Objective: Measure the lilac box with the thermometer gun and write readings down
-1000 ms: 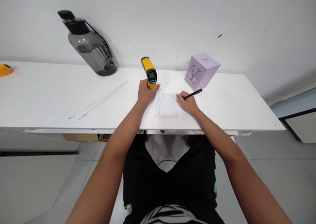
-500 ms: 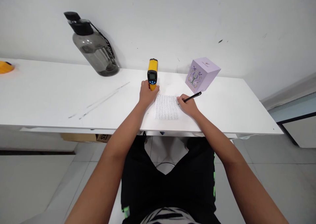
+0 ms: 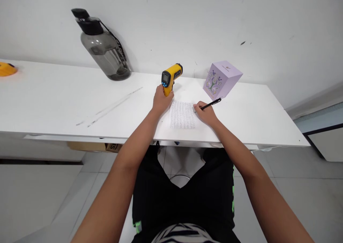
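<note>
Near frame centre, the left hand (image 3: 161,101) grips a yellow handheld device (image 3: 173,74). Right of it, the right hand (image 3: 206,114) pinches a black pen (image 3: 214,103) beside handwriting (image 3: 182,116).

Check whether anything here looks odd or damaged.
Dark streaks, probably scuffs, stand out on the white desk, left of the left hand. A dark blemish also marks the wall, above and right of the box.

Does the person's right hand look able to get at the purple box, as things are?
Probably yes: the purple box stands just beyond the right hand, with only the black pen, held in that hand, between them. The pen may hinder grasping.
</note>
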Motion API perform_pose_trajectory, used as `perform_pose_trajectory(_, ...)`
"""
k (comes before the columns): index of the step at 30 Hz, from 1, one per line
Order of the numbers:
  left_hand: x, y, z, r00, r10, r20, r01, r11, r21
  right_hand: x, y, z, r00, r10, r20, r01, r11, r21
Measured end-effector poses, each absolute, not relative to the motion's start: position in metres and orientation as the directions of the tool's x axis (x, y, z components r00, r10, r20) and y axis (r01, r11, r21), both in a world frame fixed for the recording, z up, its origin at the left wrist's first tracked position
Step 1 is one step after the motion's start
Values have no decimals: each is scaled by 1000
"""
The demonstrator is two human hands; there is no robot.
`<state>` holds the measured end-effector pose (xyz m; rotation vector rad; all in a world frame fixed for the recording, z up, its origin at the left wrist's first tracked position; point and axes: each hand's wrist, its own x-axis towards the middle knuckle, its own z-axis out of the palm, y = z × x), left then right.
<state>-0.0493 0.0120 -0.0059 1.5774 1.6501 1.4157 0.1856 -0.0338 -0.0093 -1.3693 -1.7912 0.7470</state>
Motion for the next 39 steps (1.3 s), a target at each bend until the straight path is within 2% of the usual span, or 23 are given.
perform_pose_trajectory(10, -50, 11, -5, -229, 928, 293, 450, -165, 878, 186, -34, -10, -131, 965, 228, 527, 262, -809)
perform_pose_trajectory(17, -48, 10, -3, -220, 940, 262, 375, -167, 912, 186, -34, -8, -113, 961, 253, 540, 273, -796)
perform_pose_trajectory(33, -47, 10, -2, -228, 939, 258, 358, -165, 919, 187, -34, -8, -155, 971, 183, 525, 238, -817)
perform_pose_trajectory(39, -47, 10, -3, -232, 938, 258, 369, -160, 915, 186, -35, -6, -140, 964, 228, 502, 268, -823)
